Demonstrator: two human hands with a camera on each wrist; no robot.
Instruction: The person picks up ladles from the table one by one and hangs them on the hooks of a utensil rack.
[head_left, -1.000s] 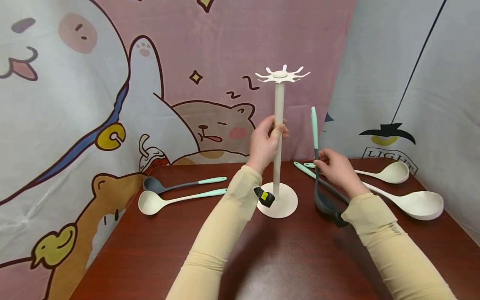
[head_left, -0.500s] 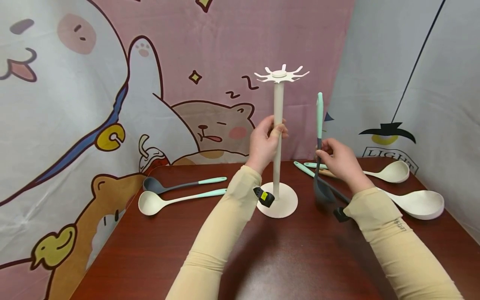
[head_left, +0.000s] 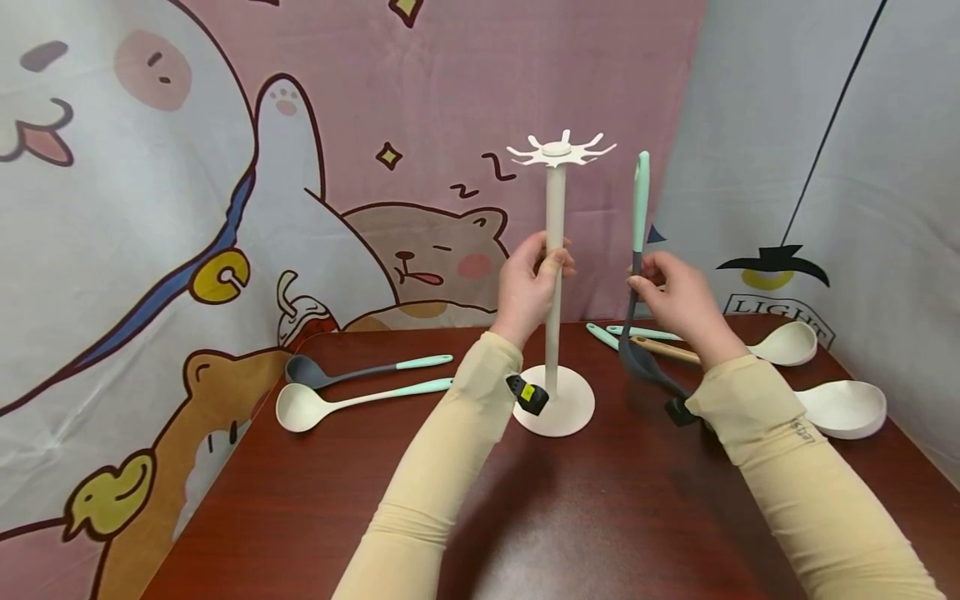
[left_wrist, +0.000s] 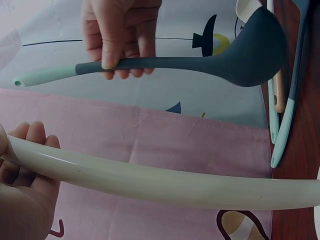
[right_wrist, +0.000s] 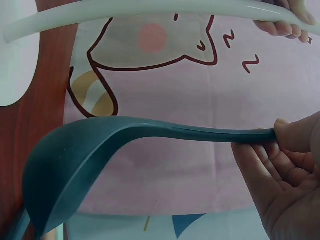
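My left hand (head_left: pixel 528 279) grips the pole of a white utensil stand (head_left: pixel 555 200), which stands upright on its round base and has a ring of hooks on top. To its right, my right hand (head_left: pixel 678 296) pinches a dark grey ladle (head_left: pixel 640 200) on the shaft just below the mint handle. The ladle hangs nearly upright, handle end up, a little below hook height and apart from the stand. In the right wrist view the ladle's bowl (right_wrist: pixel 75 165) points down toward the table. The left wrist view shows the whole ladle with the right hand's thumb (left_wrist: pixel 111 57) pressed on its shaft.
On the left of the table lie another grey ladle (head_left: pixel 303 369) and a white ladle (head_left: pixel 298 407). At the right are a white ladle (head_left: pixel 787 343), a larger white spoon (head_left: pixel 843 408) and a wooden handle (head_left: pixel 667 347), partly hidden by the right arm. Printed cloth hangs behind.
My right hand has risen with the grey ladle, lifting its handle end close to the hooks' height. The left hand keeps its hold on the pole, and the stand has not moved.
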